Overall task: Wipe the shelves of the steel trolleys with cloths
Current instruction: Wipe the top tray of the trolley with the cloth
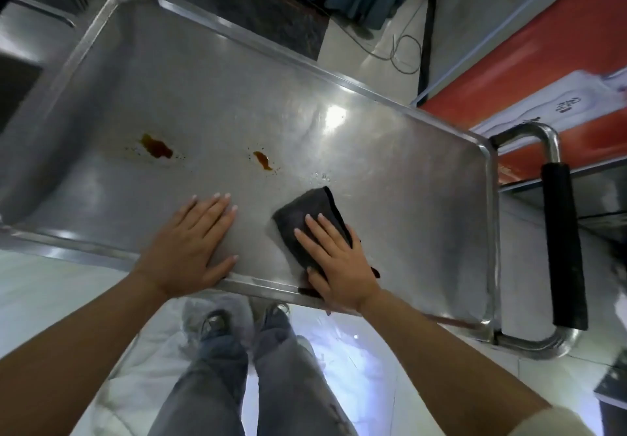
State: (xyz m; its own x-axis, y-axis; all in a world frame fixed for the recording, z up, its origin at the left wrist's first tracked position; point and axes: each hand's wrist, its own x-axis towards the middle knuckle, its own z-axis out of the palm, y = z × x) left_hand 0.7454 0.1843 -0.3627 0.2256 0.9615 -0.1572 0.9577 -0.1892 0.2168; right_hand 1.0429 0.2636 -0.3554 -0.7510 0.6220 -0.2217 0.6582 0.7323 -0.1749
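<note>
- I see the top shelf of a steel trolley. It fills most of my view and has a low raised rim all round.
- A dark cloth lies folded on the shelf, near the near edge and toward the right end. Part of it hangs over the near rim.
- My right hand lies flat on the cloth, fingers straight and a little spread, pressing it down. It is not curled round the cloth.
- My left hand lies flat on the bare steel just left of the cloth, fingers straight, holding nothing. Its heel sits on the near rim.
- Two brown spills sit on the shelf, farther away than my hands. The big spill is to the left. The small spill is nearer the middle, between the big one and the cloth.
- A bright light spot shines on the steel toward the far right.
- The trolley handle is at the right end, a steel loop with a black grip.
- Below the near rim I see my legs in grey trousers and my shoes on a shiny pale floor.
- Far right there is a red board, and a thin cable lies on the floor past the shelf.
</note>
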